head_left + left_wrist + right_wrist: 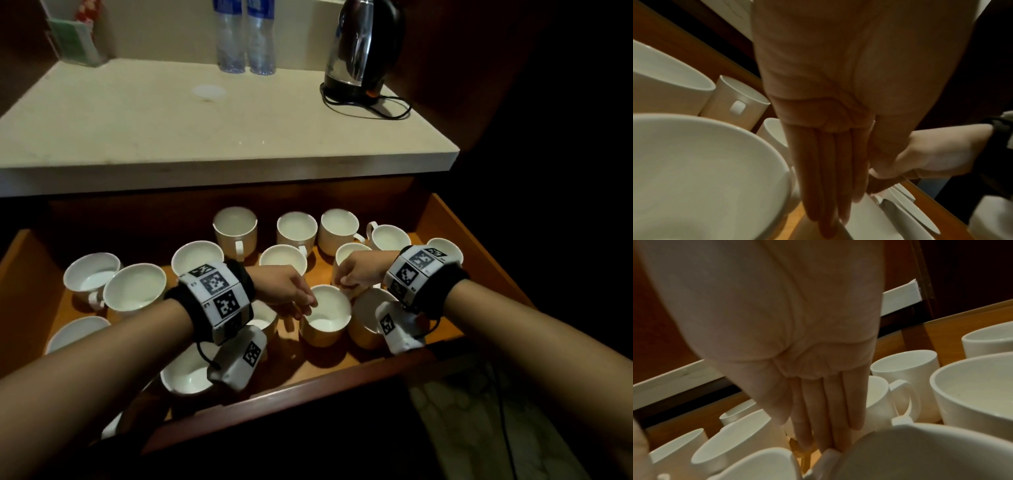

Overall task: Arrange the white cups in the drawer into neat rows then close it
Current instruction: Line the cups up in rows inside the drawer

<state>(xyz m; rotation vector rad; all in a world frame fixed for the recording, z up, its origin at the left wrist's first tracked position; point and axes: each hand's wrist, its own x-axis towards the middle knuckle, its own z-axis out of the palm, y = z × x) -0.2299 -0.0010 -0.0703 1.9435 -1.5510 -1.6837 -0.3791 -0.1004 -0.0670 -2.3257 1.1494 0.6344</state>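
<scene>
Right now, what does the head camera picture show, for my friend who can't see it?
Two hands reach into an open wooden drawer full of scattered white cups; the left hand and right hand meet at the middle cup. Above, a counter holds a kettle and two water bottles.

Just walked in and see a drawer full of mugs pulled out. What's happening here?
A person is sorting white cups in an open wooden drawer. Both hands meet at the centre cup: the left hand touches its near-left rim, the right hand reaches down at its far-right side; its exact grip is hidden. The cups stand upright but scattered, not in rows yet. A kettle and two bottles sit on the counter above.
</scene>
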